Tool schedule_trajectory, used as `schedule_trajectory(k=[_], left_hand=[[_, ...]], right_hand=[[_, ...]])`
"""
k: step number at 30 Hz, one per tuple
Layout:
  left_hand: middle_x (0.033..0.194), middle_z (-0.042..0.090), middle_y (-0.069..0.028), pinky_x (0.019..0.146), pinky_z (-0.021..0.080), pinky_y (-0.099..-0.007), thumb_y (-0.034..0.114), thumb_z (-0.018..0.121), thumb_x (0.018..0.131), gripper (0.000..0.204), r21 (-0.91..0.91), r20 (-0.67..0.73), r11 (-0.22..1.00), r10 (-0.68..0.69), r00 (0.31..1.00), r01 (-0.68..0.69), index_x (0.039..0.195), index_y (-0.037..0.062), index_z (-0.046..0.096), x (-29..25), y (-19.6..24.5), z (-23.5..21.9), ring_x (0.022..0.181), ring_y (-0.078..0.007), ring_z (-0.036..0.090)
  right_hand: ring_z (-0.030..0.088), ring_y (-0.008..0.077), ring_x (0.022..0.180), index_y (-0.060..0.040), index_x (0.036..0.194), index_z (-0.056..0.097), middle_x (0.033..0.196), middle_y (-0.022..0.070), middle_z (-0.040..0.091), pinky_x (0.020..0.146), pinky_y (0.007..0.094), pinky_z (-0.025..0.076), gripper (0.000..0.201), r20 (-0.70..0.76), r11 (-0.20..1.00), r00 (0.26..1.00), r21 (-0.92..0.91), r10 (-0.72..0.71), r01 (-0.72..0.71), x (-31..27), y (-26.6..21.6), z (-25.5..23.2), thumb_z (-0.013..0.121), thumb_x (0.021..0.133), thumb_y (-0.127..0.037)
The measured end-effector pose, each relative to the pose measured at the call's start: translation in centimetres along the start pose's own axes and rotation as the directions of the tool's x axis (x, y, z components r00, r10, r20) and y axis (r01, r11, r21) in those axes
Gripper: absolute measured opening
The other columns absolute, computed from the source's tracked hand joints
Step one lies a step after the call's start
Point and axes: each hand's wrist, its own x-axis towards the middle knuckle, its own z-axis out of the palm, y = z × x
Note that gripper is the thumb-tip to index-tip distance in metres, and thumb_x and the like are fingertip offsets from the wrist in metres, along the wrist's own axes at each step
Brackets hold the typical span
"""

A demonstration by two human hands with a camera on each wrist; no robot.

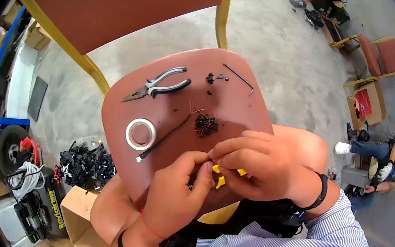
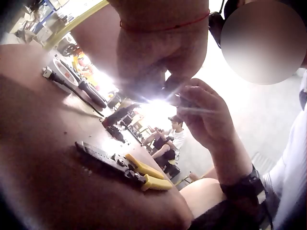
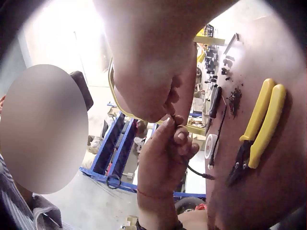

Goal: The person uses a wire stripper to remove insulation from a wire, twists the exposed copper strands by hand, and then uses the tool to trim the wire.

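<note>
My left hand [image 1: 178, 190] pinches a short black cable [image 3: 195, 172], whose lower end hangs out below the fingers in the right wrist view. My right hand [image 1: 262, 167] meets it fingertip to fingertip over the chair seat [image 1: 171, 109], its thumb and fingers pinching at the cable's upper end. The fingers hide most of that end. Below both hands lies a pair of wire strippers with yellow handles [image 3: 268, 124], partly covered in the head view. A second black cable [image 1: 171, 132] with a white connector lies beyond, beside a heap of small dark clippings [image 1: 206, 125].
Grey-handled pliers [image 1: 158, 85], a white tape roll [image 1: 140, 134], a hex key [image 1: 239, 78] and small black parts [image 1: 216, 77] lie on the seat. Cartons [image 1: 81, 217] and a heap of black parts [image 1: 86, 162] stand at left. Other people sit at right.
</note>
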Motion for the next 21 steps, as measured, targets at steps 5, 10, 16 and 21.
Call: schedule_trajectory(k=[5, 10, 16, 21], left_hand=[[0.086, 0.074, -0.0164, 0.068, 0.057, -0.0319, 0.009, 0.064, 0.099, 0.02, 0.029, -0.002, 1.0, 0.003, 1.0, -0.003, 0.116, -0.002, 0.067, 0.0, 0.2, -0.2, 0.075, -0.0221, 0.074], [0.086, 0.074, -0.014, 0.07, 0.057, -0.0308, 0.008, 0.063, 0.1, 0.02, -0.004, 0.011, 1.0, -0.031, 0.999, 0.031, 0.117, -0.0029, 0.066, 0.1, -0.3, -0.2, 0.076, -0.0182, 0.073], [0.086, 0.073, -0.0118, 0.069, 0.056, -0.0294, 0.011, 0.062, 0.103, 0.019, -0.073, 0.087, 0.997, -0.024, 0.996, 0.03, 0.116, -0.0025, 0.065, 0.1, 0.0, -0.5, 0.076, -0.0173, 0.072], [0.091, 0.072, -0.0123, 0.074, 0.055, -0.0307, 0.011, 0.061, 0.104, 0.018, 0.027, 0.125, 0.994, 0.106, 0.986, -0.11, 0.116, -0.0014, 0.065, 0.2, 0.0, -0.9, 0.082, -0.0211, 0.071]], right_hand=[[0.064, 0.0184, 0.075, -0.0072, 0.088, 0.063, 0.112, 0.006, 0.071, 0.067, 0.0326, 0.053, 0.018, 0.193, 0.933, 0.964, -0.273, -0.184, 0.233, 0.2, -0.3, -0.7, 0.073, 0.075, -0.014], [0.067, 0.0173, 0.077, -0.0071, 0.092, 0.064, 0.116, 0.0068, 0.072, 0.069, 0.0326, 0.054, 0.02, 0.268, 0.916, 0.947, -0.305, -0.179, 0.26, 0.5, -0.3, -1.1, 0.075, 0.077, -0.016], [0.073, 0.0198, 0.08, -0.0046, 0.095, 0.067, 0.108, 0.0079, 0.075, 0.068, 0.0325, 0.057, 0.012, 0.038, 0.992, 0.995, 0.08, 0.095, -0.097, 0.5, 1.0, -0.6, 0.075, 0.087, -0.008], [0.07, 0.0124, 0.076, -0.0026, 0.099, 0.069, 0.098, 0.0054, 0.075, 0.067, 0.0271, 0.055, 0.006, 0.132, 0.768, 0.864, 0.407, 0.486, -0.495, 0.1, 0.8, -0.8, 0.069, 0.095, -0.006]])
